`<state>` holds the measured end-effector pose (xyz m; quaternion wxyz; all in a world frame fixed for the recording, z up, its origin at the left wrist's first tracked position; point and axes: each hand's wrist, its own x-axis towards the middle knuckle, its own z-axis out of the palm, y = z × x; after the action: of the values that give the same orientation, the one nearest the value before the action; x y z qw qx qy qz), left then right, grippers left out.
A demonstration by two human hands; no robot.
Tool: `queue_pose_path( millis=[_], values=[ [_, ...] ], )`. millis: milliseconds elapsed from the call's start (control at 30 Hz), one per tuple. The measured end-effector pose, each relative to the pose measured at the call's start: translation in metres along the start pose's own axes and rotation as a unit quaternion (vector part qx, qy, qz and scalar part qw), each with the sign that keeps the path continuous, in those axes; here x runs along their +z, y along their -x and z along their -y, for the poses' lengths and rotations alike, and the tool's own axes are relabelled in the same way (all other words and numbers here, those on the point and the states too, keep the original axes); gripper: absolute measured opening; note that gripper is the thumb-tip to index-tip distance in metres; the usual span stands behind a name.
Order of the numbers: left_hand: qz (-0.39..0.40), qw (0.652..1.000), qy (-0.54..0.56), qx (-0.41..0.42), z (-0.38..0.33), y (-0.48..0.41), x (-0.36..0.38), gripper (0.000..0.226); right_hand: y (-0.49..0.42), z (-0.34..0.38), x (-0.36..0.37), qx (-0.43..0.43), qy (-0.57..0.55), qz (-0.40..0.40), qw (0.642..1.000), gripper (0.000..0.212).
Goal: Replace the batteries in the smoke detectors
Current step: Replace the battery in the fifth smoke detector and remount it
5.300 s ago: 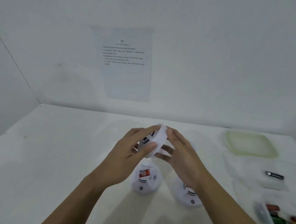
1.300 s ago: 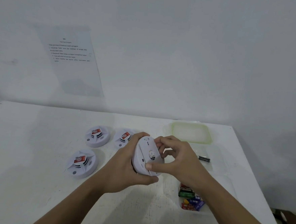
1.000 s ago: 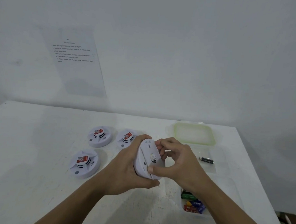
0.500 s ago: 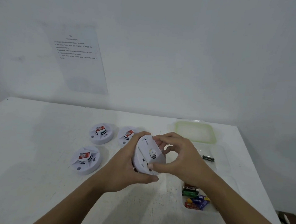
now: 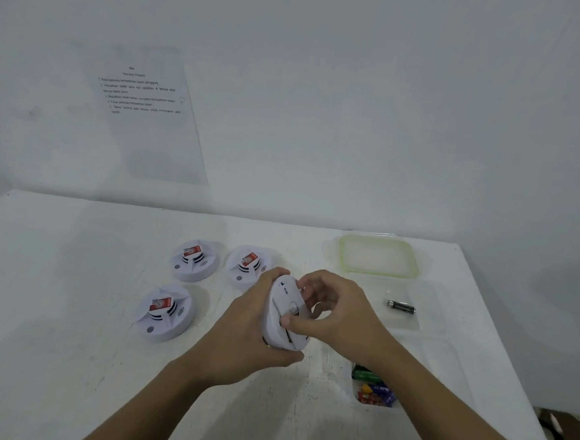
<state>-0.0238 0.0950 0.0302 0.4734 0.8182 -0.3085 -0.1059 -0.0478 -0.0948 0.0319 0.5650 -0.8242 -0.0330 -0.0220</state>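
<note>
**A:** How is the detector held?

**B:** The detector is gripped on edge above the counter. The fingers and thumb of the left hand are wrapped round its rim. Its back is turned to the right hand, whose thumb is pressed on the back panel. That hand's curled fingers are hooked at the upper rim.

**A:** How is it expected to handle?

**B:** A light, stiff plastic shell is judged likely, smooth and a little slippery. The rim is best taken, as it is now. The thin cover and its clips are probably the fragile parts, so prying should be done gently. Whether the cover is off cannot be told.

**A:** What is found further out?

**B:** Beyond and left of the left hand, three detectors are set face up, one partly hidden behind its fingers. Right of the right hand, a battery is laid in a clear tray, and a lid is seen beyond that. By the right forearm, coloured batteries are kept in a clear tub.

**A:** And room for moving?

**B:** Bare counter is left below both hands and far to the left. The right edge is near the tub, so a dropped battery could be lost there.
</note>
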Motion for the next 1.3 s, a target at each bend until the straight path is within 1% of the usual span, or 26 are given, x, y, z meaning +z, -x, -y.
queue_pose_path(
  millis=[133,300,433,500,633,733,867,1033,1133,1300],
  values=[
    [0.003,1.0,0.01,-0.009,0.002,0.001,-0.001,0.082,-0.001,-0.001,0.004,-0.007,0.021,-0.005,1.0,0.047],
    [0.008,0.999,0.035,-0.033,0.005,0.002,0.0,0.087,-0.002,0.001,0.005,0.011,0.028,0.006,1.0,0.05],
    [0.016,0.998,0.049,-0.032,0.004,0.005,-0.002,0.083,0.002,0.006,0.006,-0.011,0.05,-0.002,0.999,0.039],
    [0.018,0.998,0.052,-0.028,0.003,0.006,-0.005,0.082,0.003,0.01,0.006,-0.019,0.063,-0.01,0.998,0.038],
    [0.017,0.998,0.056,-0.026,0.002,0.005,-0.004,0.084,-0.001,0.013,0.004,0.023,0.057,0.013,0.998,0.042],
    [0.016,0.998,0.049,-0.022,0.003,0.007,-0.003,0.085,-0.002,0.012,0.004,0.035,0.061,0.024,0.997,0.043],
    [0.003,0.999,0.04,-0.02,0.003,0.004,-0.001,0.086,-0.002,0.01,0.003,0.023,0.077,0.01,0.997,0.042],
    [-0.003,0.999,0.048,-0.013,0.001,0.002,-0.001,0.084,0.001,0.016,0.001,-0.008,0.102,-0.003,0.995,0.046],
    [-0.001,0.998,0.057,-0.012,0.002,0.002,0.0,0.084,0.003,0.019,-0.001,-0.009,0.118,0.0,0.993,0.041],
    [0.0,0.998,0.059,-0.008,0.0,-0.001,0.002,0.081,0.0,0.019,-0.003,0.004,0.088,0.001,0.996,0.042]
  ],
)
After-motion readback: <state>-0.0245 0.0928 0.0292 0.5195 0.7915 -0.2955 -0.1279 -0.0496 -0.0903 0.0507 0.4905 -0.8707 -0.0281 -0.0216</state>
